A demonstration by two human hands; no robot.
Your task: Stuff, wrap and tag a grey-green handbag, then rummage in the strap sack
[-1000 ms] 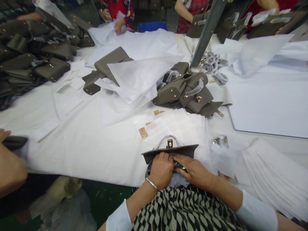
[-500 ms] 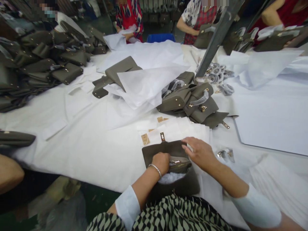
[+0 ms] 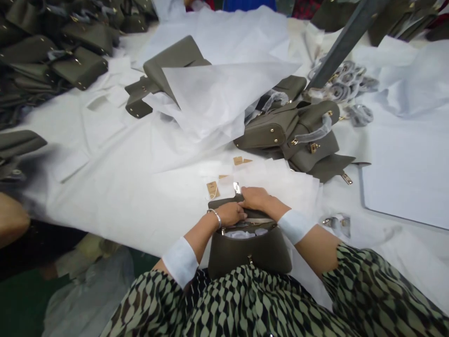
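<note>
handbag [image 3: 249,250] base: hidden by garment [image 3: 245,304] | paper tag [image 3: 212,189] print: too small | bag pile [image 3: 52,42]: cut off top-left

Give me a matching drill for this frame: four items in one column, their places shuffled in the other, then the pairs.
Items:
1. handbag
2. paper tag
3. pile of handbags
4. grey pole

Places:
a. far left of the table
b. slanting up at top right
c. at the near table edge, under the left hand and right hand
d. flat on the table, just beyond the left hand

Pairs: 1-c, 2-d, 3-a, 4-b
</note>
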